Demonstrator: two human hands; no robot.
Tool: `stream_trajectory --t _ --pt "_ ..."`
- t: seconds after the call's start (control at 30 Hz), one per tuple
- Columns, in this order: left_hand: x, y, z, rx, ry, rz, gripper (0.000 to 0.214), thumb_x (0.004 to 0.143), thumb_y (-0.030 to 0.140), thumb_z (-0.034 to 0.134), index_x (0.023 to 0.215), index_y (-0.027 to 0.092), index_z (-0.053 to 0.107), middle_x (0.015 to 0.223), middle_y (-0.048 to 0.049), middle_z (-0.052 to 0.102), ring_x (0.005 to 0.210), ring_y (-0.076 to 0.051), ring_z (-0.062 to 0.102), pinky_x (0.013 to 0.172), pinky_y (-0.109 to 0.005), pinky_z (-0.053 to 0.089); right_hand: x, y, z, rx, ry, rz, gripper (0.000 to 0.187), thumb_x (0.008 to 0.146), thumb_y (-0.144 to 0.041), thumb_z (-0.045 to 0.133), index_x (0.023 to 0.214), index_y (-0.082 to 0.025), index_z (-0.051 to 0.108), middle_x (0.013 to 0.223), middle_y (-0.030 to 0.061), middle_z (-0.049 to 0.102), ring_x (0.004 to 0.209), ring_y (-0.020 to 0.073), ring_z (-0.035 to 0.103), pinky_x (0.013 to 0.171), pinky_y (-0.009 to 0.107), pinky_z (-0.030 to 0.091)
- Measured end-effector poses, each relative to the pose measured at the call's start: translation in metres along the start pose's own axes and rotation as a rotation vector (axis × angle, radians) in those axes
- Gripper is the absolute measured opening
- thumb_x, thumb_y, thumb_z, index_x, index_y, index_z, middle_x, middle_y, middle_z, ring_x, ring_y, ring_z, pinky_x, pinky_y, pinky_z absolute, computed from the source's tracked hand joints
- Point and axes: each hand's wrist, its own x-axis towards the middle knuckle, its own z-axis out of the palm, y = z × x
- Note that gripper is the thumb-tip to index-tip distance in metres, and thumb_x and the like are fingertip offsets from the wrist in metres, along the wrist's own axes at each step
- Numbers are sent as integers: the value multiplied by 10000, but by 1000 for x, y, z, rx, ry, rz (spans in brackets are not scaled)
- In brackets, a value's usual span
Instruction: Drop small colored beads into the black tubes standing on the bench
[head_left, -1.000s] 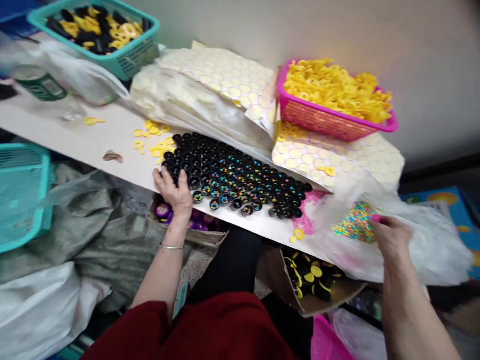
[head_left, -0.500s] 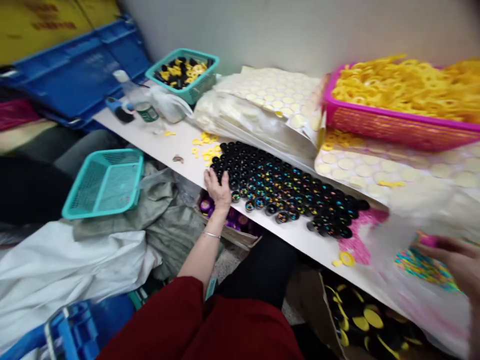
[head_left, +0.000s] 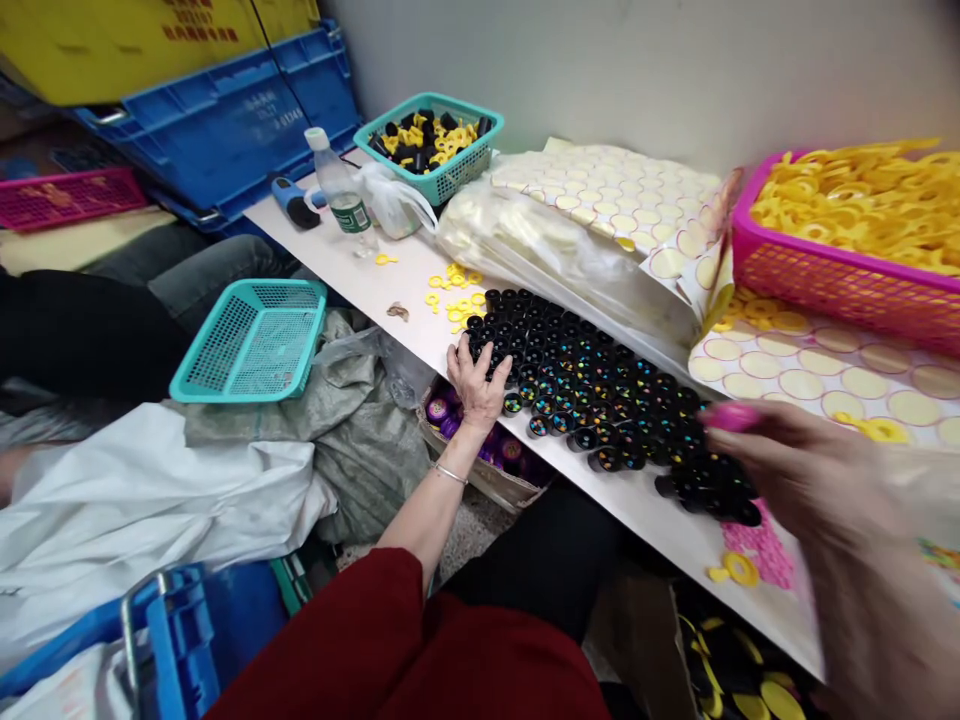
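My left hand rests with fingers spread against the near left end of a dense block of small black cups. Many cups toward the middle and right show coloured bits inside; those at the left look dark. My right hand, smeared by motion, pinches a small pink cup-like piece above the right end of the block. Coloured bits show at the right edge, partly hidden behind that hand. Pink grains lie on the tabletop beneath it.
Yellow rings fill a pink basket at the right. Behind the cups lie sticker sheets. Back left are a teal basket, a bottle and a blue-handled tool. Boxes stand below the table edge.
My right hand has moved left with the pink piece, from the bag of coloured bits to over the cups. My left hand stays at the cups. The view has shifted.
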Motion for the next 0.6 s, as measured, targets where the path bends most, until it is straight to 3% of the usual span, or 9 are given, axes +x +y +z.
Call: stream_trajectory --t 0.1,0.23,0.4,0.6 --pt "5 0 -7 -29 -7 13 322 841 426 572 1058 213 680 1345 -112 514 1348 -270 333 1118 -529 266 26 0 62 -18 -224 -21 266 470 -307 734 702 -202 657 710 1 627 662 134 549 699 303 463" --pt "10 10 -19 -13 -86 126 268 810 400 620 999 226 695 1286 -92 563 1343 -284 336 1096 -522 300 56 9 112 -183 -308 -156 154 556 -286 645 689 -208 637 661 -14 598 638 137 514 664 288 435" --pt "13 15 -22 38 -115 212 247 785 366 647 980 219 688 1272 -91 573 1325 -317 349 1061 -525 330 85 16 135 -406 -288 -290 158 643 -282 576 745 -180 641 685 -1 608 687 148 527 671 269 411" --pt "16 0 -19 6 -29 133 242 822 367 594 942 177 684 1201 -110 598 1291 -289 385 1058 -489 357 88 -3 145 -984 -211 -511 291 762 -163 416 884 -184 680 906 71 641 815 189 527 650 286 327"
